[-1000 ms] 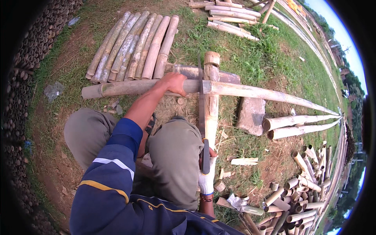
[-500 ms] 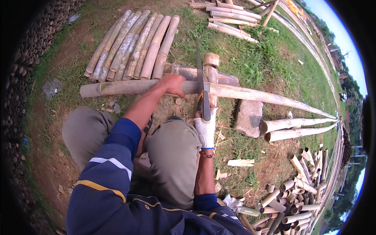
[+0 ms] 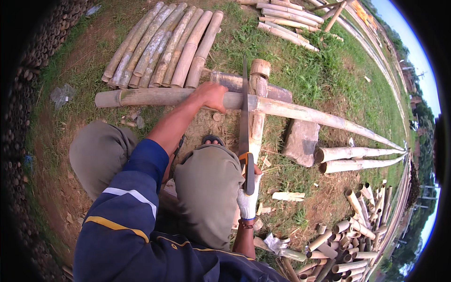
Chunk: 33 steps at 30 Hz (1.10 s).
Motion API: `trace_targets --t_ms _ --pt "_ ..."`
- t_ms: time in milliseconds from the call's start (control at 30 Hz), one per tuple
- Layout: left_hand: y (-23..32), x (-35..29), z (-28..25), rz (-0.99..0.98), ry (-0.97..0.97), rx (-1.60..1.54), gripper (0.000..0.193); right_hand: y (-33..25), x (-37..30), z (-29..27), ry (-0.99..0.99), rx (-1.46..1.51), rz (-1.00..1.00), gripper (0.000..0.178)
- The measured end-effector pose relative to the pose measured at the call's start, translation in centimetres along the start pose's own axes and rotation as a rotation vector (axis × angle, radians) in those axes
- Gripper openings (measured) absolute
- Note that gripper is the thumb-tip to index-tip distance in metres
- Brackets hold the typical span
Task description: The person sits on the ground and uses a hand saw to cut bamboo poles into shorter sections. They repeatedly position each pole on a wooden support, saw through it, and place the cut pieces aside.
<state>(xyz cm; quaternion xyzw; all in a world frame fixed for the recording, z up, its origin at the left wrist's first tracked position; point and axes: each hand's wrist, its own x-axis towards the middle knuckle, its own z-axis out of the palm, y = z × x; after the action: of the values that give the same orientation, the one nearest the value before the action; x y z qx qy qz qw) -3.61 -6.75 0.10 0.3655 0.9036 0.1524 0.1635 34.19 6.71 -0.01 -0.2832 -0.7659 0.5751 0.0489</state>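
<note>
A long bamboo pole (image 3: 300, 111) lies crosswise in front of me, resting on a bamboo support (image 3: 258, 123) near its middle. My left hand (image 3: 211, 96), bare, is closed over the pole and presses it from above, left of the support. In a white glove, my right hand (image 3: 250, 190) grips the black and orange handle of a hand saw (image 3: 244, 127). The blade points away from me and crosses the pole just right of my left hand. How deep the blade sits in the bamboo I cannot tell.
Cut bamboo lengths (image 3: 159, 47) lie side by side at far left. A stone block (image 3: 300, 142) sits right of the support, beside two more poles (image 3: 352, 153). Short offcuts (image 3: 350, 251) are heaped at lower right. Stacked bamboo (image 3: 28, 108) lines the left edge.
My right hand has drawn the saw back toward me, so more of the blade shows on the near side of the pole. My left hand stays on the pole.
</note>
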Motion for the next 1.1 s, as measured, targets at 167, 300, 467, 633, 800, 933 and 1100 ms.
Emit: trace_targets --t_ms 167,300,467,633,800,933,1100 --pt "0.1 1.6 -0.5 0.039 -0.021 0.007 0.079 -2.5 7.3 2.5 0.072 0.085 -0.249 0.055" --pt "-1.6 0.9 -0.2 0.026 -0.039 0.023 0.081 -2.9 1.2 1.2 0.039 -0.057 -0.233 0.05" --pt "-1.1 1.4 0.2 0.034 -0.042 0.008 0.082 1.7 -14.6 -4.0 0.029 0.416 0.138 0.058" --pt "-1.2 0.4 0.3 0.017 0.001 -0.012 0.083 0.5 -3.0 0.0 -0.006 0.033 -0.033 0.056" --pt "-1.1 0.8 0.0 0.029 -0.016 0.042 0.081 -6.1 9.8 4.5 0.046 -0.043 -0.263 0.057" --pt "-0.9 1.5 -0.5 0.039 -0.053 0.027 0.079 -6.0 5.9 2.5 -0.005 0.11 -0.176 0.06" --pt "-1.0 1.3 -0.7 0.014 -0.052 0.009 0.079 -1.1 -10.8 -3.2 -0.074 -0.009 -0.113 0.068"
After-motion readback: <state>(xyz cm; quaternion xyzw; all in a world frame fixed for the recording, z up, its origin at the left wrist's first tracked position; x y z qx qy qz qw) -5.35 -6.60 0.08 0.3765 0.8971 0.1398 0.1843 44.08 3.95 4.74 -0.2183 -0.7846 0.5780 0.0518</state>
